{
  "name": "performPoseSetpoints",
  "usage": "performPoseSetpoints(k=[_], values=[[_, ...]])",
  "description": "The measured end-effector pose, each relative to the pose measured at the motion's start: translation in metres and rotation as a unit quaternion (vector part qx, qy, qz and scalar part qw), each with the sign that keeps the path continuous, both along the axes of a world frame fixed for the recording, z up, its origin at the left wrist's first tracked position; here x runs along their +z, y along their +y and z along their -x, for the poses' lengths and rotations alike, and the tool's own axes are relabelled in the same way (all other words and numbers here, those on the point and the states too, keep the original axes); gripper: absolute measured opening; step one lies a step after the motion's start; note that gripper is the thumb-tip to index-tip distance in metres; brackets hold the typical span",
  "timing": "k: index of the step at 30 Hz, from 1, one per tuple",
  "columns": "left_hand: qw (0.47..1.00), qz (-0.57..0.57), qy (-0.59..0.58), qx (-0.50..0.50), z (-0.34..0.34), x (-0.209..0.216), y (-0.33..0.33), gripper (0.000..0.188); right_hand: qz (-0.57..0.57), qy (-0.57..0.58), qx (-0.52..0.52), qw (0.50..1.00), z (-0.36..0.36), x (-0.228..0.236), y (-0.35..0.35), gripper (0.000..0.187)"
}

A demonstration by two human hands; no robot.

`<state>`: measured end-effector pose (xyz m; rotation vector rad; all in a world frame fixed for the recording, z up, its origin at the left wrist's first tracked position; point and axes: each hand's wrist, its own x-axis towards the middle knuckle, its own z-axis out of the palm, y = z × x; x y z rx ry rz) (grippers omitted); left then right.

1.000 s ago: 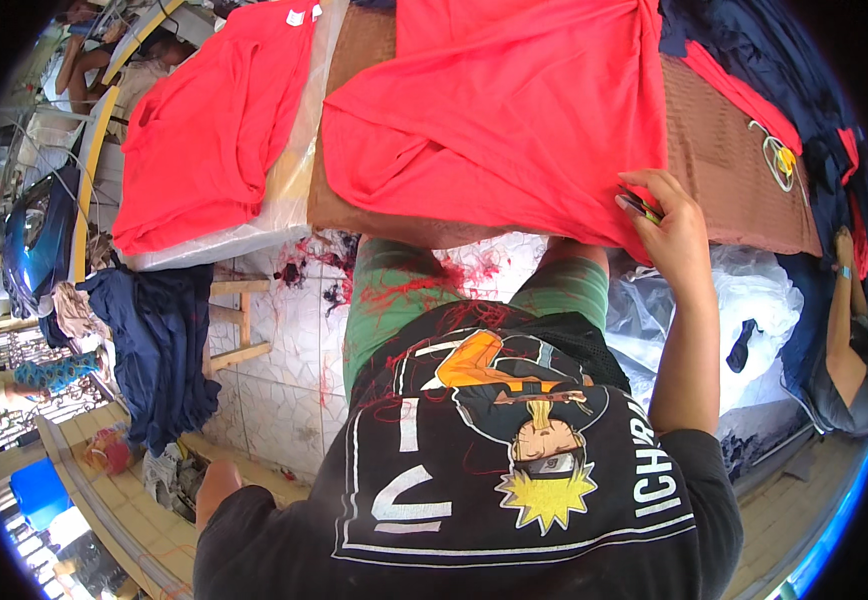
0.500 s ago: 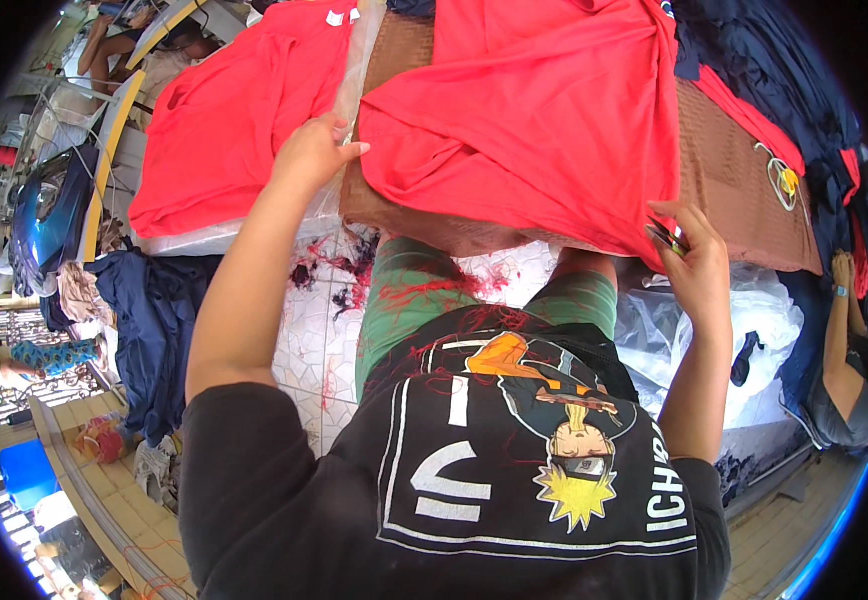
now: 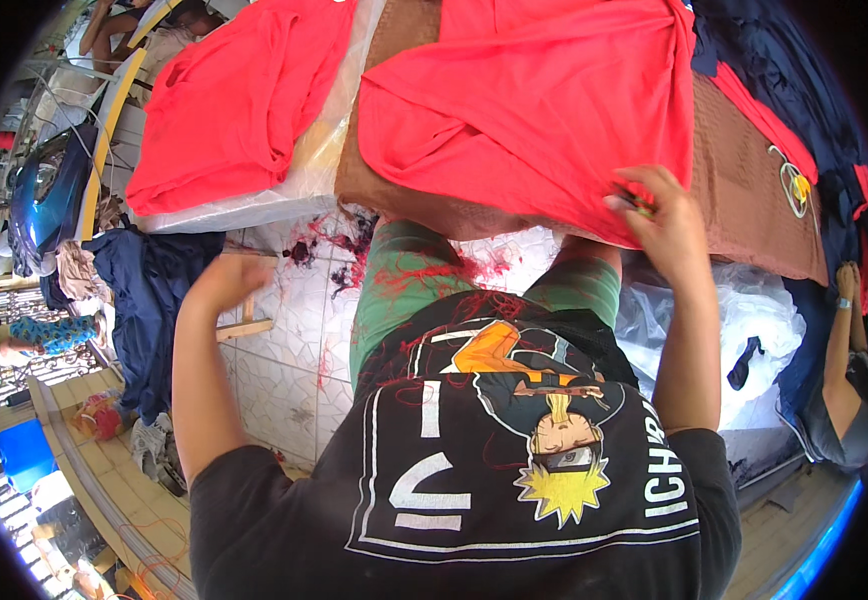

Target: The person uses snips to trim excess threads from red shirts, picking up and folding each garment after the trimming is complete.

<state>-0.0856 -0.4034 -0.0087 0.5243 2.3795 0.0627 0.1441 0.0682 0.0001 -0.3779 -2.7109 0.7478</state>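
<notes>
A red garment (image 3: 524, 110) lies spread with soft folds over the brown cloth-covered surface in front of me. Over its near right corner is my right hand (image 3: 666, 215), closed on a small pair of thread snips (image 3: 636, 203); the fingers hide most of the tool. My left hand (image 3: 229, 283) is off the work surface at the left, over the floor and beside hanging navy cloth. It is slightly blurred, with fingers stretched out and nothing visible in them. More red garments (image 3: 234, 110) lie piled on a plastic-covered surface at the left.
Navy fabric (image 3: 774, 70) is heaped at the far right, near a loop of white cord (image 3: 792, 185). Clear plastic (image 3: 734, 320) lies below the right edge. Red and dark thread scraps (image 3: 354, 250) litter the tiled floor. Another person's arm (image 3: 839, 340) shows at the right.
My left hand has left the red garment's edge and swung down and left. My right hand, still holding the snips, has shifted slightly left and away from me.
</notes>
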Motion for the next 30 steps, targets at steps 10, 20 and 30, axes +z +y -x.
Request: performPoseSetpoints(k=[10, 20, 30], values=[[0.884, -0.331, 0.322, -0.073, 0.056, -0.02, 0.171, 0.028, 0.201, 0.179, -0.087, 0.959, 0.012, 0.02, 0.036, 0.018], [0.943, -0.095, 0.281, -0.15, 0.015, 0.061, 0.082, 0.047, 0.365, 0.317, -0.131, 0.866, -0.009, 0.037, 0.096, 0.015], [0.901, -0.323, 0.161, -0.242, -0.009, 0.015, 0.222, 0.043, 0.243, 0.457, -0.183, 0.836, -0.057, 0.075, 0.103, 0.018]])
